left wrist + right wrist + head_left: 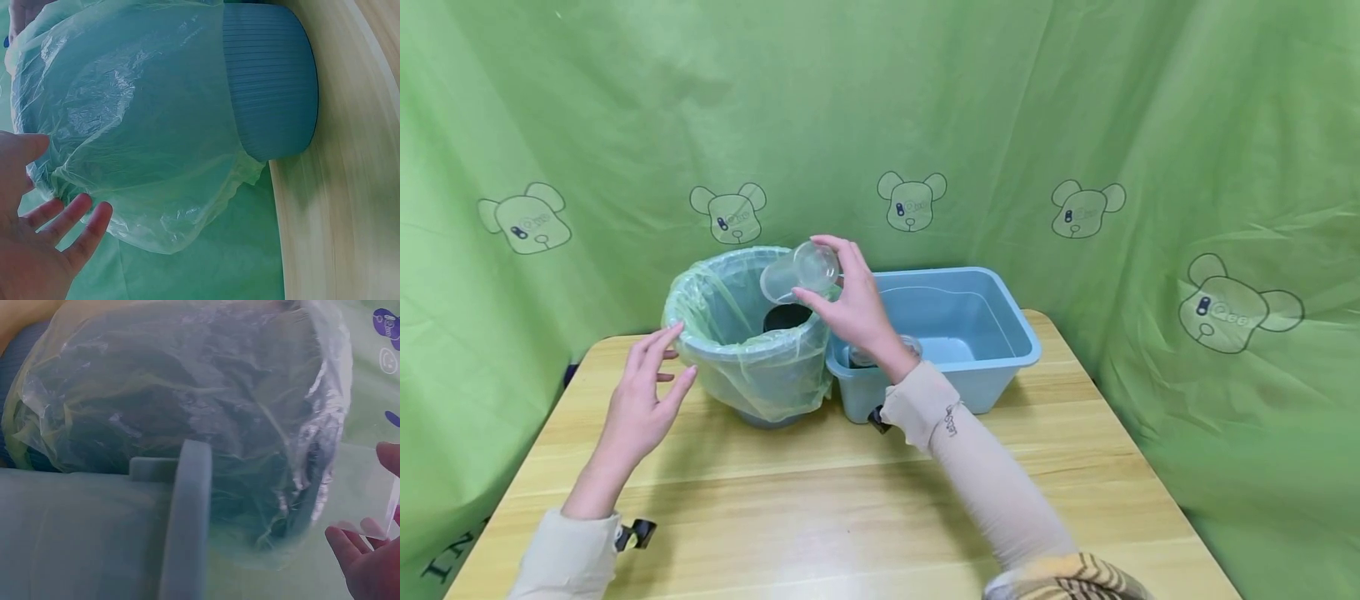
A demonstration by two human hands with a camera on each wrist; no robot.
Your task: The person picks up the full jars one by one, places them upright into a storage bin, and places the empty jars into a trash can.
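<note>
A round blue bin (763, 422) stands at the left, lined with a thin greenish plastic bag (767, 379) folded over its rim. My right hand (857, 312) holds a clear plastic cup (801, 273) tilted above the bin's opening, between thumb and fingers. The same cup (359, 487) shows beyond the bin's rim in the right wrist view. My left hand (643, 396) is at the bin's left rim, fingers loosely spread and fingertips against the bag. In the left wrist view the left hand's (37, 250) index finger is partly hidden. A black object (786, 317) lies inside the bin.
A light blue rectangular tub (992, 379) stands right beside the bin. Near its front left corner is a clear container (912, 343), partly hidden by my right wrist. Both stand on a wooden table (790, 508), with green curtains (1000, 100) behind and at the sides.
</note>
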